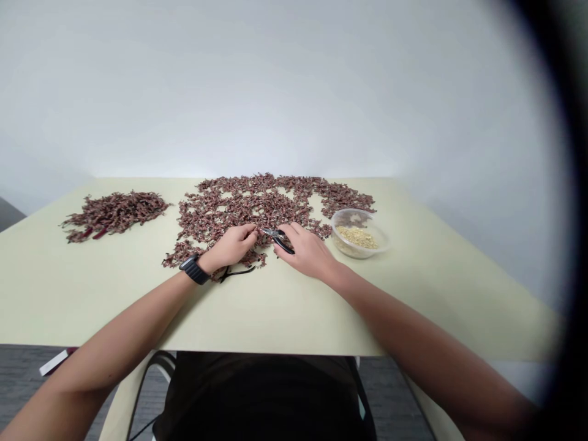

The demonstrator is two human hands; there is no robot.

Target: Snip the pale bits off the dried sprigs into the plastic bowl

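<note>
2 bare forearms reach across a table; the right hand grips black-handled pliers, the left hand pinches a tiny piece at their tip, amid reddish-brown clusters beside a clear bowl of yellow bits.

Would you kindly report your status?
Right hand gripping pliers. Left hand pinched near their tip. Reddish-brown pieces around both. Plastic tub close beside right hand.

Small pliers — black-handled, tips pointing left.
</note>
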